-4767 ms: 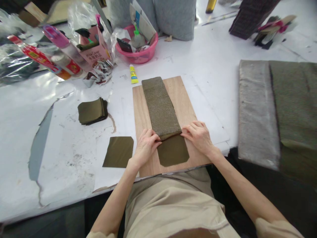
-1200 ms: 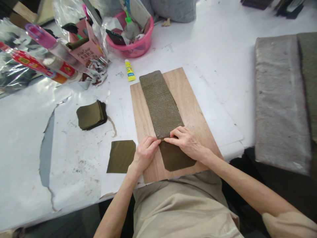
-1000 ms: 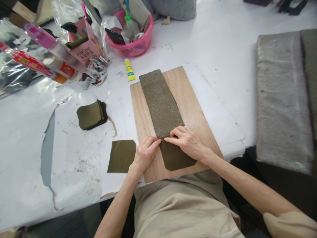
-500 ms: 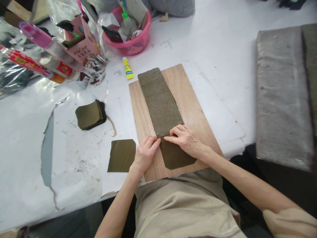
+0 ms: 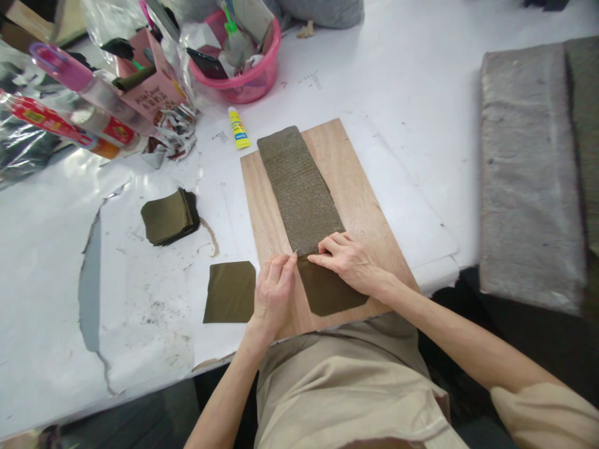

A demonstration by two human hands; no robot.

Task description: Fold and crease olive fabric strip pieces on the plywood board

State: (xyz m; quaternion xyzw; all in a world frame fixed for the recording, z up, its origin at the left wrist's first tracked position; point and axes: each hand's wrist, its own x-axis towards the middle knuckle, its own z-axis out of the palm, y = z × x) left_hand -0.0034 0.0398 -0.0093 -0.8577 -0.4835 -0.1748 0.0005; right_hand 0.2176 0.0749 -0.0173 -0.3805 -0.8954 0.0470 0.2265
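Observation:
A long, rough-textured olive-grey strip lies on a wooden board. At its near end sits a smooth dark olive fabric piece with cut corners, their edges meeting. My left hand is closed, its fingertips pinching at the left end of that join. Across the join, my right hand has its thumb and bent fingers closed on the edge, the fingers resting on the strip. Exactly what lies between the fingertips is partly hidden. A similar olive square lies left of my left hand.
Farther left is a stack of olive pieces. A yellow glue tube lies beyond the board, near a pink basket of small items. Bottles and a pink box crowd the back left. A grey padded slab is at right.
My left hand has turned more upright, its fingertips shifted slightly up and left along the join. My right hand keeps almost the same place. The view has shifted slightly.

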